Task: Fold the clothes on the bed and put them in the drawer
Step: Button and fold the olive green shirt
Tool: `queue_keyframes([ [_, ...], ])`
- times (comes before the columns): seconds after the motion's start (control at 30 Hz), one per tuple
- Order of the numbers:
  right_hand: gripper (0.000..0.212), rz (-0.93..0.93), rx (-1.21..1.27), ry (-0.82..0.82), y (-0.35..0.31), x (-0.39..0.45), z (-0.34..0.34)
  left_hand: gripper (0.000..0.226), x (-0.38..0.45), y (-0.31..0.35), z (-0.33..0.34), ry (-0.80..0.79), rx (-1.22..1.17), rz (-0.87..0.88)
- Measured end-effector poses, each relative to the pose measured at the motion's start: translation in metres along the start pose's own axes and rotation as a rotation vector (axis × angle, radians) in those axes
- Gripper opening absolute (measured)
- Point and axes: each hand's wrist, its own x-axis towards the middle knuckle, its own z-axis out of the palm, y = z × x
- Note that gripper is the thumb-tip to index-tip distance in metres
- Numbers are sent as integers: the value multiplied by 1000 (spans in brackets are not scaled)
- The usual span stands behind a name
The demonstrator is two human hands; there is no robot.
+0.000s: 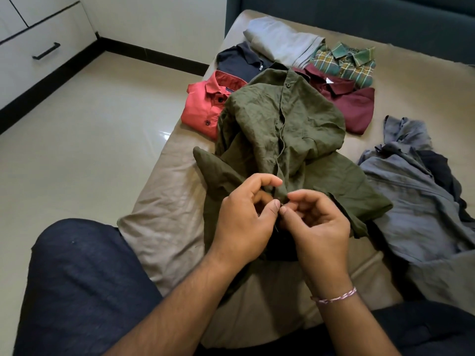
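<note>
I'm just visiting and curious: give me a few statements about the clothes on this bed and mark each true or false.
1. Both hands pinch the front edge of the crumpled olive-green linen shirt. True: the left hand and right hand meet at its button strip.
2. The coral-red buttoned shirt lies folded. True.
3. The green-and-yellow plaid shirt hangs off the bed. False: it lies folded near the headboard end.
4. The loose grey shirt is neatly folded. False: it lies rumpled to the right.
5. The white drawer stands open. False: it is closed.
</note>
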Motion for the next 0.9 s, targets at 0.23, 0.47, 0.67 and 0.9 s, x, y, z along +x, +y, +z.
queue_keyframes([
  [0.23,18,691,529,-20,2,6,-2,28,2,-5,-4,-223,-94,71],
  [0.47,11,343,315,-71,3,5,-8,20,4,-7,7,-48,-161,4],
  [0.67,22,-237,-455,-558,-4,16,-30,29,8,-8,-4,-109,-367,-75],
  [0.9,13,-16,120,-147,-8,14,-27,64,7,-11,-16,-394,-349,-76],
])
